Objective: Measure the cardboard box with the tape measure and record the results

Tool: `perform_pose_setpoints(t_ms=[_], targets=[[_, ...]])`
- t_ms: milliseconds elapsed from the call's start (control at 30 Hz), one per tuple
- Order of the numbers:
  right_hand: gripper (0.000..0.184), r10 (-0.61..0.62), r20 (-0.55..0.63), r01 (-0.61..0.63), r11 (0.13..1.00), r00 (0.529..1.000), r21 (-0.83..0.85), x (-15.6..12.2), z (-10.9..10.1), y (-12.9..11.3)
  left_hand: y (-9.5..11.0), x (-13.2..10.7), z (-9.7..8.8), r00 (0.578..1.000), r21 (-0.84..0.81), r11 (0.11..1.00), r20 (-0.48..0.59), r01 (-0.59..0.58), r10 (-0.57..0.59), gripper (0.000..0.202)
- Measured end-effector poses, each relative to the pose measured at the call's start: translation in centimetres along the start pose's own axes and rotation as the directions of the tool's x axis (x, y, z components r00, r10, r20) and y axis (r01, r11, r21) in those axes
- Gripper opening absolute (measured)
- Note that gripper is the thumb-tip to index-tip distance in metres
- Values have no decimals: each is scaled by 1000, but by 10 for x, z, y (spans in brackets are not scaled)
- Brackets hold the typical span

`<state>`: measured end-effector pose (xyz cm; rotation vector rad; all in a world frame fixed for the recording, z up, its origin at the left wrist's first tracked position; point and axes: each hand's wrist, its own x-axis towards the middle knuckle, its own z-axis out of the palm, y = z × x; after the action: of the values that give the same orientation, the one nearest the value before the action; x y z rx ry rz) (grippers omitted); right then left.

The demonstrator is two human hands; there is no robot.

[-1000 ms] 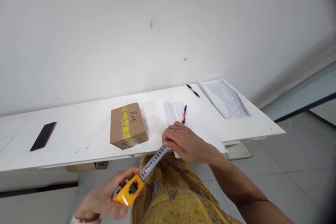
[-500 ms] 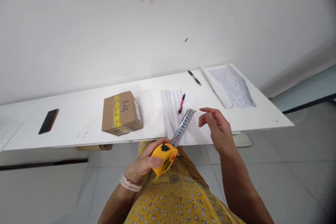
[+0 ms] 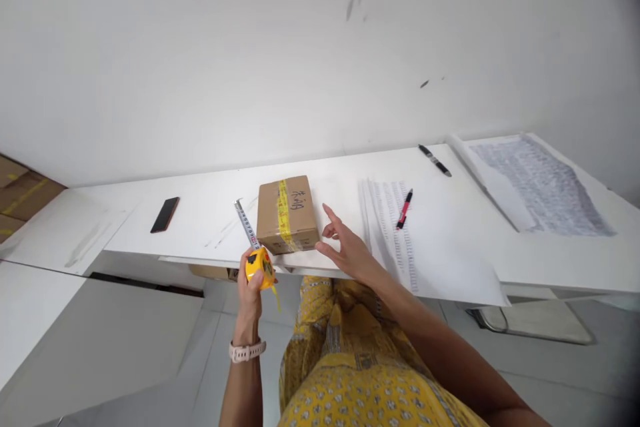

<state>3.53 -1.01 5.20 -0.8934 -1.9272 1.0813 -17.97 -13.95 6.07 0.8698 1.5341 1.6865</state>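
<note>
Tape measure (image 3: 261,268), gripped in left hand (image 3: 249,293), shifted from papers (image 3: 433,247) to left of carton (image 3: 287,213); right hand (image 3: 347,253), empty, part-open, at its right: carton now bracketed.

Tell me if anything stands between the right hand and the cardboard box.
Nothing visible: the right hand is just right of the cardboard box, the papers and red pen lie farther right, and the tape measure is on the box's left.
</note>
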Motion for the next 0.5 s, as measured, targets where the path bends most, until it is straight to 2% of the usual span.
perform_pose_setpoints(t_ms=[67, 167, 300, 400, 500], targets=[[71, -31, 10, 32, 999, 999, -16, 13, 6, -7, 2, 11, -3, 998, -34, 999, 68, 15, -13, 66], [62, 22, -17, -22, 999, 1000, -30, 21, 4, -25, 22, 20, -6, 991, -48, 999, 135, -5, 12, 66], [50, 83, -204, -113, 984, 976, -139, 34, -8, -41, 56, 22, -3, 962, -28, 999, 270, -18, 25, 67], [39, -68, -334, -15, 971, 940, -239, 57, -15, -39, 70, 16, 7, 956, -83, 994, 278, -75, 96, 71], [32, -245, -325, 162, 951, 913, -263, 85, -18, -35, 71, 10, 19, 934, -83, 989, 327, -126, 147, 74]])
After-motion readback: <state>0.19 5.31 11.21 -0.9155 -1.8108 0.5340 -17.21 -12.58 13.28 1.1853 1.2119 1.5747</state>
